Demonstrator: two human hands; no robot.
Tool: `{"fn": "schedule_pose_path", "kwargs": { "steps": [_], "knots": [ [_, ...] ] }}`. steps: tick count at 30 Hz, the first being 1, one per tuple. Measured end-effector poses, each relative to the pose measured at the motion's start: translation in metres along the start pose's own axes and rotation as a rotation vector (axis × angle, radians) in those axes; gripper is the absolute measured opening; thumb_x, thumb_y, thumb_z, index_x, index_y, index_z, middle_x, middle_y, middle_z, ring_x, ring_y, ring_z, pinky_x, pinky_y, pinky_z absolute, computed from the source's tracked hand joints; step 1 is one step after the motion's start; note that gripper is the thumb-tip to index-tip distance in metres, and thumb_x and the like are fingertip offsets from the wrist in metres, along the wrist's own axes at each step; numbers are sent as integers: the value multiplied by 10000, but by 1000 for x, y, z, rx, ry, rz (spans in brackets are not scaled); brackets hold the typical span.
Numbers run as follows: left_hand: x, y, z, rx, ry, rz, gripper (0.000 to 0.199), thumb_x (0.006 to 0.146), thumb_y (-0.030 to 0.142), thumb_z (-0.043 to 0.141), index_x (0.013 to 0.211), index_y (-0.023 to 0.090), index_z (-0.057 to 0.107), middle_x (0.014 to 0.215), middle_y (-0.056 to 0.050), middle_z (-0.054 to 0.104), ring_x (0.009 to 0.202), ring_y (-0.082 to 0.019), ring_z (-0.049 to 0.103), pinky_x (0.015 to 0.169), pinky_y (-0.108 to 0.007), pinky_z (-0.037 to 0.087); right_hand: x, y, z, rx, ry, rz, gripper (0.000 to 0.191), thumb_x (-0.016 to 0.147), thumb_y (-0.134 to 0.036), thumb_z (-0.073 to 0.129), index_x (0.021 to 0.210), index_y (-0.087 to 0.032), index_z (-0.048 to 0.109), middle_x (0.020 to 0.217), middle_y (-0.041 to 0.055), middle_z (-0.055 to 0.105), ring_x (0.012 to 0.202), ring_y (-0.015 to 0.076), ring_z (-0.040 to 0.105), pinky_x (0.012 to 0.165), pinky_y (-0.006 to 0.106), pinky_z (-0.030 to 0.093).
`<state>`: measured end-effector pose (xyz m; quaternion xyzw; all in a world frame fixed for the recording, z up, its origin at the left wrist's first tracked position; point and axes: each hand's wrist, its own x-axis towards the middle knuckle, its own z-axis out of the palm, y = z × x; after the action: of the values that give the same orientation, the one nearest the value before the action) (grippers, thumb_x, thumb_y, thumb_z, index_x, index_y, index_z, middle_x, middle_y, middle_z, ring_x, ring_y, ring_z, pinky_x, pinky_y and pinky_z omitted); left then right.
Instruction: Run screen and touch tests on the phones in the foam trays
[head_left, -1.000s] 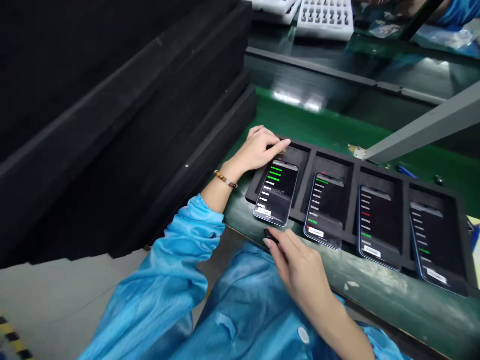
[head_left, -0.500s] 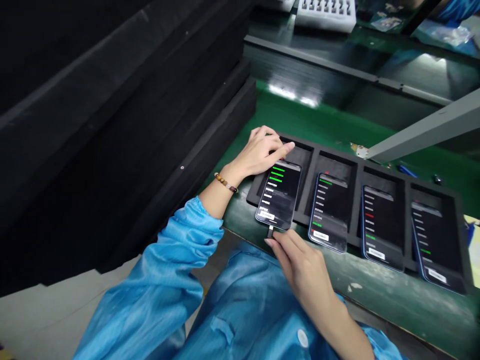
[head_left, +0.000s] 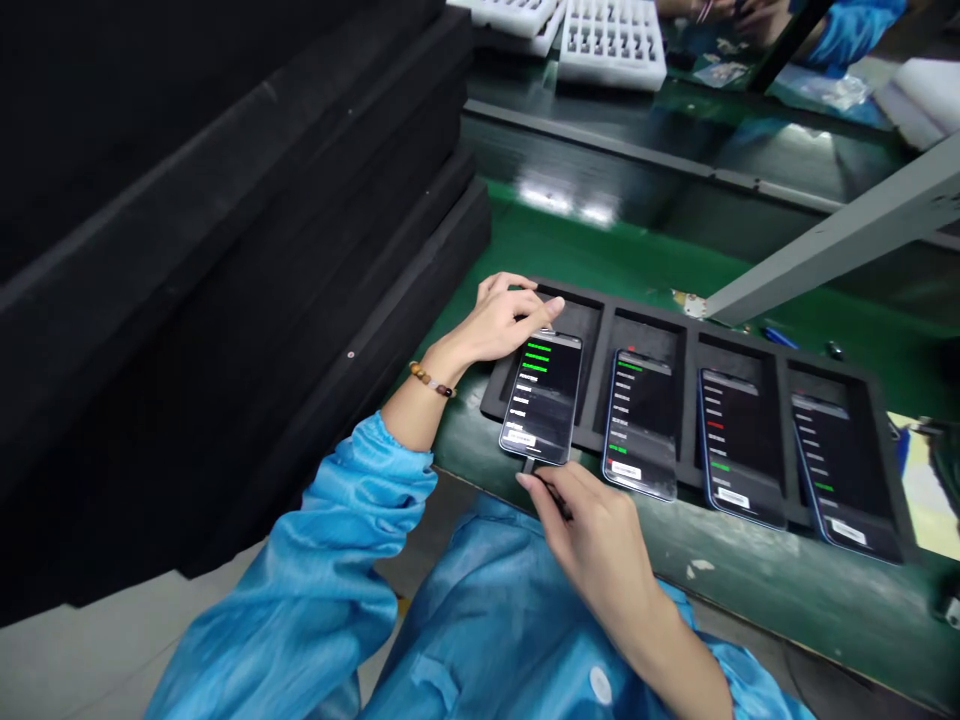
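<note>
The leftmost smartphone [head_left: 551, 395] lies face up, its lower end over the near edge of a black foam tray [head_left: 606, 375]. Green and white text lines glow on its dark screen. My left hand [head_left: 510, 315] rests at the phone's top end and the tray's corner, thumb stretched out and fingers loosely bent. Between the thumb and fingers of my right hand [head_left: 600, 530] is a cable plug [head_left: 529, 465], at the phone's bottom edge. How deep the plug sits cannot be made out. The cable is mostly hidden by the hand.
More lit phones lie in the tray: a second phone [head_left: 641, 425], a third phone [head_left: 742, 450] and a fourth phone [head_left: 847, 480]. Black foam blocks [head_left: 337, 260] are stacked at left. A grey metal post [head_left: 832, 235] slants behind the tray. White part trays [head_left: 611, 45] and another person's sleeve [head_left: 855, 35] are beyond.
The plug has come closer to the phone's bottom edge; less of its bright end shows. My left hand stays at the phone's top. The whole view has shifted slightly.
</note>
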<state>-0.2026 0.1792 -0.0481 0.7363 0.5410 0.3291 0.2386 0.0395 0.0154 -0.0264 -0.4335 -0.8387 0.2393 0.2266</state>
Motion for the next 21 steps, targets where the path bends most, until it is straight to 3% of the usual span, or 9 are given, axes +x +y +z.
{"fn": "schedule_pose_path", "kwargs": {
  "steps": [8,13,17,21],
  "knots": [
    [-5,-2,-2,25,-20,3,596,1112,670,441,943,280,859,1156,-26,845,1473,-308,516,1306,-569,185,-3,6,6,7,66,-29,299,1138,-361,593,962,-204,777,847,29,793,726,153,768,670,252,467],
    [-5,-1,-2,50,-24,-30,627,1081,718,433,921,282,854,1155,-30,848,1475,-322,507,1316,-581,186,0,7,8,-50,123,-25,418,1124,-430,604,783,-214,709,698,1,740,598,148,708,587,295,365],
    [-4,-1,-3,48,-17,-28,677,1070,756,381,954,286,853,1135,-40,854,1454,-346,531,1303,-625,207,1,12,12,-91,98,-29,435,1102,-430,646,724,-216,664,677,-8,732,564,140,678,569,313,300],
    [-4,-2,-3,41,-8,-28,693,1057,780,376,962,288,854,1137,-45,854,1454,-355,531,1305,-637,218,1,18,15,-83,88,-21,380,1074,-423,701,753,-220,686,708,-24,757,618,144,724,588,287,321]
  ]
}}
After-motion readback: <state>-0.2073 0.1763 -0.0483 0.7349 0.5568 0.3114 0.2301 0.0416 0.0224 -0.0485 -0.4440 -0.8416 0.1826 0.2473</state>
